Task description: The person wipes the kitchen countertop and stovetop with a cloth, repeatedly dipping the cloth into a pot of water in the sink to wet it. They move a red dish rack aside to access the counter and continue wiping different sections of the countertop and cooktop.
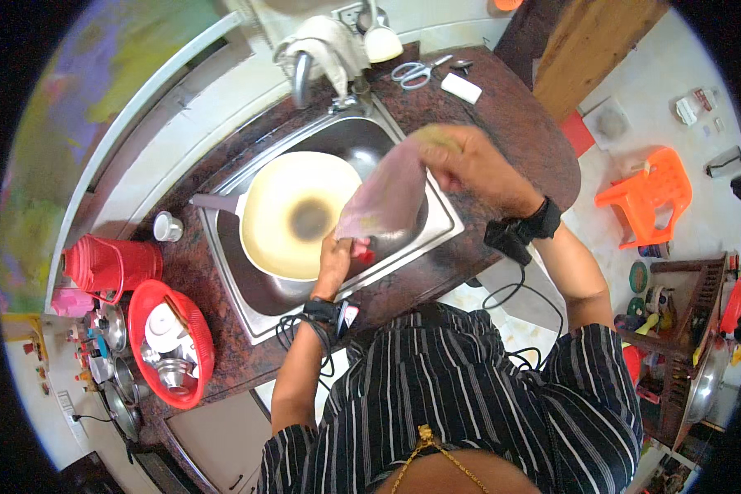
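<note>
A thin pinkish cloth (389, 191) is stretched between my two hands above a steel double sink (435, 231). My left hand (335, 262) grips its lower corner near the sink's front rim. Up and to the right, my right hand (478, 163) pinches the other end, slightly blurred. Under the cloth's left edge sits a cream-coloured pan (272, 204) in the sink, with a dark brown patch at its centre. The pan's mauve handle (216, 201) reaches over the left rim. A small red item (366, 257) shows beside my left fingers; what it is I cannot tell.
Behind the sink, a towel (321, 46) drapes over the faucet (301, 80). Scissors (414, 75) and a white block (461, 88) lie at the back right. On the left stand a white cup (168, 226), a red thermos (114, 262) and a red basket (205, 352) of dishes.
</note>
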`<state>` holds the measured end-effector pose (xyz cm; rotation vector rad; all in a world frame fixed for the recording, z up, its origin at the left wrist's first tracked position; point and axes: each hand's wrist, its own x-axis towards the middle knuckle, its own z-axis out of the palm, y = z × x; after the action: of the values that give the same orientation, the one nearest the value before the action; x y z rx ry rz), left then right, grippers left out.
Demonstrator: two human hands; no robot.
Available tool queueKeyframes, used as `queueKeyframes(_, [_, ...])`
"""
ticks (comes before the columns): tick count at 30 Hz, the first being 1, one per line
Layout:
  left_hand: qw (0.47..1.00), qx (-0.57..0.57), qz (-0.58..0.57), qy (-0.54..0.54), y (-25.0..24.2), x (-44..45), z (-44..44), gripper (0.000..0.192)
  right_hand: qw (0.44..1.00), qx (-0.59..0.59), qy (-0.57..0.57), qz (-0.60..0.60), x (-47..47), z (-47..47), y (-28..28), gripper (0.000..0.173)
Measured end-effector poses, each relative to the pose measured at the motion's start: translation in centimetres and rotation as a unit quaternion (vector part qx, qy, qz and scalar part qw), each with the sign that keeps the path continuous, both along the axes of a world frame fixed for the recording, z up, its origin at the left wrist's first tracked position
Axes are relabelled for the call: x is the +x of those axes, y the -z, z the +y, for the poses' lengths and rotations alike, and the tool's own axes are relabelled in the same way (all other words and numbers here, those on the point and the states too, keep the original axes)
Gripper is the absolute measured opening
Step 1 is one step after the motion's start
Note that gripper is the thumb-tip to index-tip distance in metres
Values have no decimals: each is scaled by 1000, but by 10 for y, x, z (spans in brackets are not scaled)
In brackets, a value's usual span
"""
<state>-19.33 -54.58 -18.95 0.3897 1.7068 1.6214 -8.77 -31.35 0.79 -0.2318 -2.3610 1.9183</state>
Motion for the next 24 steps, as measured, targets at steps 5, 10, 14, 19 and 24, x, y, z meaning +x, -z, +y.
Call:
queueKeyframes(5, [993, 98, 3, 61, -19, 28, 68, 31, 988, 95, 119, -35, 27, 120, 31, 30])
queueKeyframes(10, [989, 38, 72, 121, -22, 35, 78, 17, 824, 471, 233, -211, 67, 184, 80, 41])
queueKeyframes(14, [994, 9, 23, 103, -14, 32, 46, 10, 891, 411, 113, -157, 65, 175, 136, 45])
queueKeyframes(19, [999, -40, 6, 34, 9, 48, -17, 10, 894, 397, 57, -200, 17, 149, 202, 47])
queueKeyframes(24, [997, -60, -43, -31, 40, 72, -95, 11, 863, 441, 78, -235, -3, 131, 245, 50])
